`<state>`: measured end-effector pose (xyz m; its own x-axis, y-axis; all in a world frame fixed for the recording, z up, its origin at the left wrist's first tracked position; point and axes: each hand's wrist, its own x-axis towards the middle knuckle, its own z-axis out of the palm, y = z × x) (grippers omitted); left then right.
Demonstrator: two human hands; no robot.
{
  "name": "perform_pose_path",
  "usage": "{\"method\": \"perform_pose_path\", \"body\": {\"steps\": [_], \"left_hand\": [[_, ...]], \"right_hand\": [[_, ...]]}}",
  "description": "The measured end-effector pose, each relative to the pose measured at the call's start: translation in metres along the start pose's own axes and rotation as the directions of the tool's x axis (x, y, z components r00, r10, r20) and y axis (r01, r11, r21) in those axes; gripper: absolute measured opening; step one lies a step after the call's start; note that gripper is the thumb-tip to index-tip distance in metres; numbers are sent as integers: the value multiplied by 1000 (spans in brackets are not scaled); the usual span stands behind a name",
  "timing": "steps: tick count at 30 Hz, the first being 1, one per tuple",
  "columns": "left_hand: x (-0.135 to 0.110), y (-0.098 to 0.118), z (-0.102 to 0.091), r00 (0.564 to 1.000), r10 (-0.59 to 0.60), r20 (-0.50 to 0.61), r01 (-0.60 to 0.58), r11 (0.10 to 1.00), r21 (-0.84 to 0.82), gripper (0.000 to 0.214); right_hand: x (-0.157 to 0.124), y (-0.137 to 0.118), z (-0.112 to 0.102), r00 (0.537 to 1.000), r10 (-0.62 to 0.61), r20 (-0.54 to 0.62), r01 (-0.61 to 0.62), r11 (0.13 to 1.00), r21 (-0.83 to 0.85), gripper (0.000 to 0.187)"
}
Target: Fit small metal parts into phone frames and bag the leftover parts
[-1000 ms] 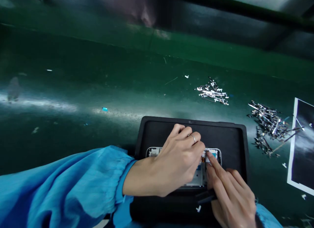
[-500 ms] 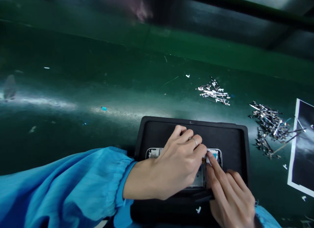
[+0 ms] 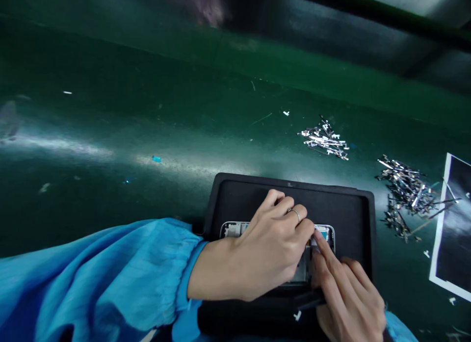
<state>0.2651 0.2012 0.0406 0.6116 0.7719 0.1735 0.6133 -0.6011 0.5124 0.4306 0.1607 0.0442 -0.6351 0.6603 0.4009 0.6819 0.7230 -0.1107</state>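
A silver-rimmed phone frame (image 3: 232,228) lies in a black tray (image 3: 346,209) near me. My left hand (image 3: 272,244), a ring on one finger, lies over the middle of the frame with its fingers curled down onto it, holding it. My right hand (image 3: 346,295) comes in from the lower right. Its forefinger is stretched out and presses on the frame's right end by a blue and orange part. The other right fingers are curled round a dark tool (image 3: 307,299). Most of the frame is hidden under my hands.
The tray sits on a dark green bench (image 3: 110,136). Two heaps of small silver metal parts (image 3: 326,140) (image 3: 406,190) lie beyond and right of the tray. A white-edged dark sheet (image 3: 451,234) lies at the far right. Tiny scraps dot the bench.
Both hands stay on the phone frame with only slight shifts. The view has drifted a little, so the tray and heaps sit slightly more to the right.
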Motion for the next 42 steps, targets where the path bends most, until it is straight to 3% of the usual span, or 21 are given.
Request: {"method": "perform_pose_path", "body": {"steps": [15,19,23,29,34,39,42], "left_hand": [[0,-1,-2,1000,22,-9,-23,999,-23,16],[0,-1,-2,998,43,37,-43,999,13,16],[0,0,-1,999,34,9,-34,999,-16,17],[1,0,1,999,-1,-46,-2,998,-56,18],[1,0,2,999,-25,-41,23,998,-50,21],[2,1,2,998,-29,-51,25,997,-75,20],[1,1,3,998,-32,-46,28,996,-84,19]], "right_hand": [[-6,0,3,999,4,46,-4,1000,2,25],[-9,-1,1,995,-1,104,2,1000,-12,26],[-5,0,-3,983,-9,181,14,1000,-27,27],[8,2,-6,993,35,114,-34,999,-4,28],[-2,1,-2,999,32,44,-33,999,27,30],[-13,3,0,994,-44,96,45,999,-10,32],[-16,3,1,991,-18,129,20,1000,-19,32]]}}
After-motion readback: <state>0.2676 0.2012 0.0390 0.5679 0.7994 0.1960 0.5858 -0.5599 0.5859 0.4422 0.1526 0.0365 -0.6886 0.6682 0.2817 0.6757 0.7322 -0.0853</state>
